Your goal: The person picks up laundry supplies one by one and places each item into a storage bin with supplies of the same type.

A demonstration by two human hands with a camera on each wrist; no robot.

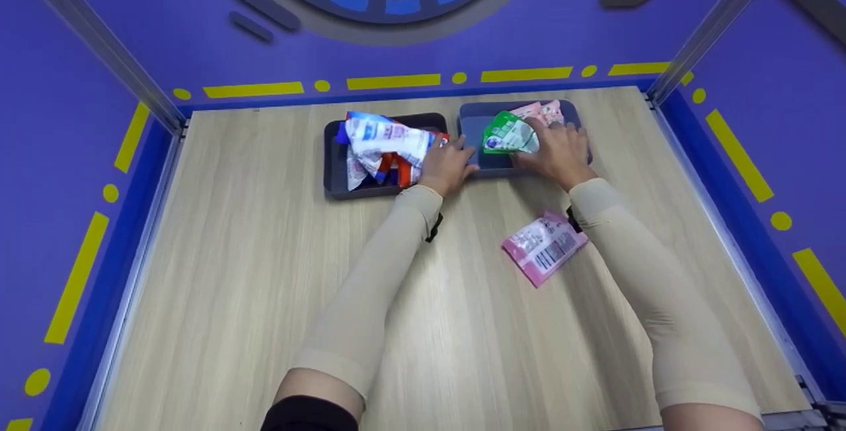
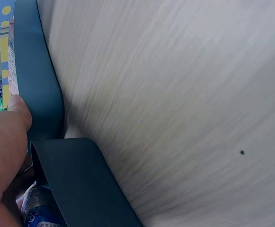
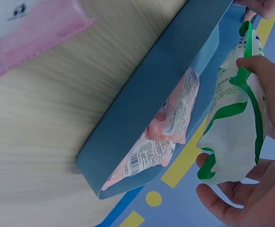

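My right hand (image 1: 558,153) holds a green-and-white packet (image 1: 507,133) over the right tray (image 1: 486,165). In the right wrist view the thumb lies on one side of this packet (image 3: 234,118) and curled fingers on the other. Pink packets (image 3: 149,151) lie inside that tray. My left hand (image 1: 447,163) is at the right end of the left tray (image 1: 334,173), beside the gap between the trays. One of its fingertips (image 2: 21,111) reaches the right tray's near end in the left wrist view; its other fingers are partly hidden.
Blue-and-white packets (image 1: 390,140) with orange-red ones pile above the left tray's rim. A pink packet (image 1: 545,249) lies on the wooden table (image 1: 264,285), near the right forearm. Purple walls (image 1: 423,54) enclose the back and sides.
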